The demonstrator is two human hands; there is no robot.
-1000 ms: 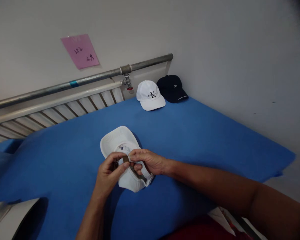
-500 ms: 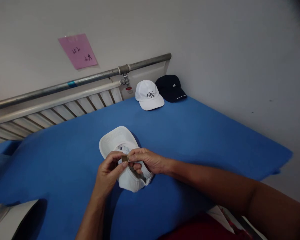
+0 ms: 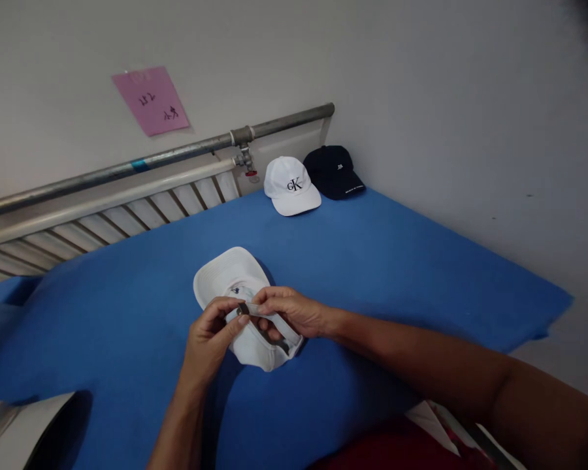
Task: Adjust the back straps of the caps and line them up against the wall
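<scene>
Pinching a dark clip (image 3: 244, 309) in its grip, the left hand (image 3: 206, 334) holds the near white cap (image 3: 228, 271) over the blue cover (image 3: 117, 313). The right hand (image 3: 295, 310) pinches its strap (image 3: 285, 328). Behind sit a lettered cap (image 3: 289, 175), then a black cap (image 3: 330, 173).

Left grip (image 3: 210, 333) at a probable buckle (image 3: 244, 308), right grip (image 3: 294, 311) on the strap (image 3: 285, 327) of a white cap (image 3: 253, 350)

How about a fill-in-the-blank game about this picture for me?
The left hand and right hand hold a cap coloured ____.
The surface under that cap is coloured ____.
The paper on the wall is coloured ____.

Missing words: white; blue; pink.
</scene>
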